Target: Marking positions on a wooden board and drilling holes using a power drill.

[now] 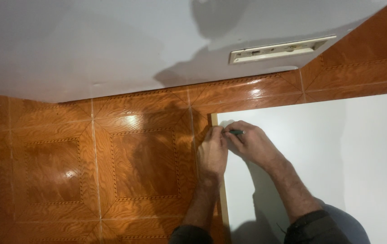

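Note:
My left hand (212,151) presses against the left edge of a white board (320,158), near its top corner, with the fingers curled; whether it grips anything is hidden. Beside it, my right hand (253,143) holds a thin green pencil-like tool (237,132) against the board's face just below that corner. The two hands touch each other at the fingertips. The board's pale wooden edge strip (214,119) runs down between the hands and the tiled wall.
Glossy orange-brown patterned tiles (112,162) cover the wall to the left and above the board. Above them is a white ceiling (112,40) with a long white vent or light fitting (280,49). Dark sleeves cover my forearms at the bottom.

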